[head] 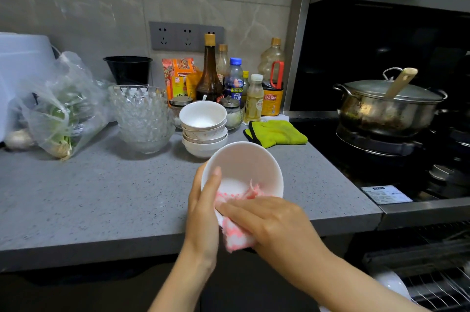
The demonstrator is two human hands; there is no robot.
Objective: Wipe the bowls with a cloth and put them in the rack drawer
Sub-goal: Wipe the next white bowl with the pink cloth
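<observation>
Bowl (244, 166), white ceramic: likely smooth, breakable. Left hand (203, 204) grips its rim, thumb inside. Right hand (274, 222) presses soft pink cloth (236, 235) into it. Stacked bowls (203, 131) wait just behind.

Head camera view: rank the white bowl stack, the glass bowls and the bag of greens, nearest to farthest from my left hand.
1. White bowl stack, just behind the left hand.
2. Glass bowls, farther back-left.
3. Bag of greens, far left.

The rack drawer (432, 283) is cut off by the lower right corner; the bowl (244, 161) is hidden along its near rim by the cloth (237, 236) and right hand (274, 220).
</observation>
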